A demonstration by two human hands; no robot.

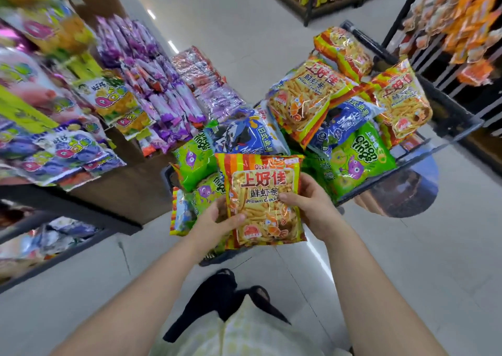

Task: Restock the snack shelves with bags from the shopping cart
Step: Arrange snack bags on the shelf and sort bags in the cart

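The snack shelves (127,184) occupy the left side of the scene and run from near to far. They carry yellow-and-purple printed pouches (114,103) on the near tiers and stacked purple packs (163,89) farther along. At centre, the left hand (214,219) grips the lower left edge of a prawn cracker bag (260,192). The thumb lies across the front face and the fingers are curled behind the pack. The bag is held upright, label toward the camera, above the near end of the shopping cart (451,108) and clear of the shelves. The right hand (312,206) grips the bag's right edge at mid-height. Its thumb presses on the front and its fingers are wrapped around the back. Behind and to the right of the held bag, the cart is piled with loose stock. Green onion-ring bags (358,162) lie nearest. Blue bags (345,124) lie above them. More orange prawn cracker packs (301,97) are heaped toward the far end, some resting against the cart rim. On the far right, a dark wire rack (434,56) holds orange packets (467,24). The cart stands on a pale tiled floor (407,247).
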